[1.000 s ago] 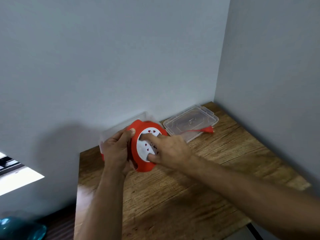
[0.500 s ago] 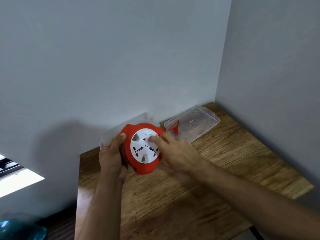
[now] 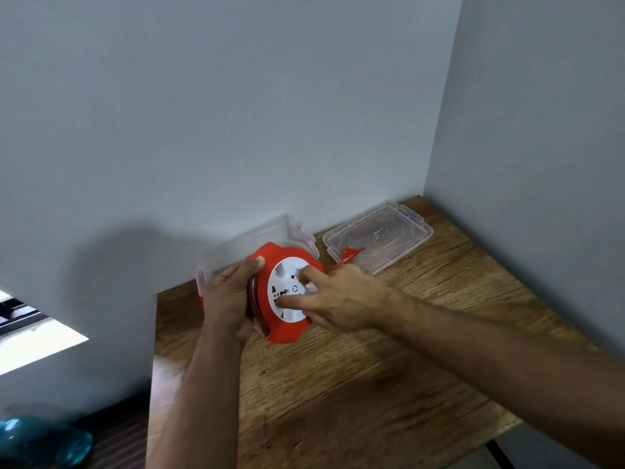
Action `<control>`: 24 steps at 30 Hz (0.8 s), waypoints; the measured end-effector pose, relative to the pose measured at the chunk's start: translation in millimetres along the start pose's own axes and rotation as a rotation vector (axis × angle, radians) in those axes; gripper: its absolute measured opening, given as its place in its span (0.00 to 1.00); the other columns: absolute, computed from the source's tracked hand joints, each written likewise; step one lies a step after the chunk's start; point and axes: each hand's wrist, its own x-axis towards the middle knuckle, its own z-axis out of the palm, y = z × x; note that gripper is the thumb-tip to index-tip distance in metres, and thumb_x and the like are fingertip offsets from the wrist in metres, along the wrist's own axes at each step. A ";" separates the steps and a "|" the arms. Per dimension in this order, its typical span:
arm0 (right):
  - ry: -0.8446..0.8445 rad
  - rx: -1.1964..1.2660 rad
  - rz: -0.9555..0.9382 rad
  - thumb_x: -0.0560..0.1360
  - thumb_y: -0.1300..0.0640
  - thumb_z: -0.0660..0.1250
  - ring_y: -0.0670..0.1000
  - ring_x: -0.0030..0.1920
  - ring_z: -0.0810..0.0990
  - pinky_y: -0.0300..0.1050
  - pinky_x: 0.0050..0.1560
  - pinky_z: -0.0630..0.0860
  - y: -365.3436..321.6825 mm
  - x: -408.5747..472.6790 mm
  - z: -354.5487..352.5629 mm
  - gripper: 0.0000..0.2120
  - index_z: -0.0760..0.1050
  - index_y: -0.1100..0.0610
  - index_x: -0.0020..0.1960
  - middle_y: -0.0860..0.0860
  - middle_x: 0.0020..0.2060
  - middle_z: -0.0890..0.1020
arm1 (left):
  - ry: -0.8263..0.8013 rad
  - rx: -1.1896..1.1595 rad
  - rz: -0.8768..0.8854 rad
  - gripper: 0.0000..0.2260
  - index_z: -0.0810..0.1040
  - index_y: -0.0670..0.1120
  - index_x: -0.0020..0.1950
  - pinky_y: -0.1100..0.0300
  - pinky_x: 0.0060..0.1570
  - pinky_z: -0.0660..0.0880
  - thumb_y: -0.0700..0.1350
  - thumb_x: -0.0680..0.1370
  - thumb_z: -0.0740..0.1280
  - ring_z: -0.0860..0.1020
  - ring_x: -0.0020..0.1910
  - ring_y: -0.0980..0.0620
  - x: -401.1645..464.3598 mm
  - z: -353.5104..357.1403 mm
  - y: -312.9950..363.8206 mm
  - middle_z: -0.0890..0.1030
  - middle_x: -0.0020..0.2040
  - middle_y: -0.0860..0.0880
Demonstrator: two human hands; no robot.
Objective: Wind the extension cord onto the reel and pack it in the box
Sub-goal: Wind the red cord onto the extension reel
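The left hand [image 3: 230,299] grips the red reel [image 3: 285,328] by its edge and holds it up, just above the worktop [image 3: 389,384]. Its fingers curl around the rim, with the thumb on top. The right hand [image 3: 341,301] has two fingers pressed on the white disc [image 3: 287,289] in the middle of the reel. It looks like this hand is turning the disc to pull the cord in. The other fingers look loosely bent and hold nothing.

Most of the cord seems to be wound up by now. Only a short red bit with the plug [image 3: 350,255] sticks out on the right. The plug is over the near edge of the clear lid [image 3: 382,238]. I cannot tell if it touches the lid.

The clear box [image 3: 257,238] stands right behind the reel, against the wall [image 3: 236,113].

What could go wrong? The plug could whip about as the last bit of cord goes in. It could catch on the lid's edge and drag the lid. The fingers could slip off the smooth disc, and then the cord might come loose again. The left hand only holds the rim, so a hard turn could twist the reel out of it. The box is very close, so the reel might bump it.
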 end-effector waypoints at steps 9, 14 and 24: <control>0.135 0.128 0.210 0.81 0.41 0.52 0.57 0.35 0.82 0.44 0.28 0.71 -4.7 7.2 2.8 0.26 0.52 0.45 0.76 0.55 0.52 0.84 | 0.026 -0.107 0.038 0.18 0.79 0.31 0.64 0.33 0.59 0.79 0.40 0.77 0.72 0.80 0.60 0.26 5.3 0.9 -2.9 0.82 0.60 0.29; 0.122 0.134 0.315 0.77 0.35 0.59 0.59 0.39 0.85 0.48 0.34 0.77 -10.1 18.3 2.3 0.32 0.53 0.47 0.74 0.57 0.50 0.85 | -0.012 -0.083 0.122 0.05 0.84 0.40 0.53 0.55 0.31 0.83 0.38 0.79 0.71 0.88 0.38 0.45 7.2 2.4 -13.8 0.89 0.40 0.47; 0.281 1.725 1.401 0.75 0.39 0.66 0.47 0.21 0.75 0.37 0.20 0.66 -43.3 46.9 -15.1 0.23 0.74 0.58 0.57 0.51 0.31 0.81 | -0.060 0.014 0.367 0.10 0.87 0.51 0.55 0.58 0.39 0.84 0.38 0.78 0.73 0.89 0.47 0.46 3.3 9.5 -26.6 0.90 0.49 0.49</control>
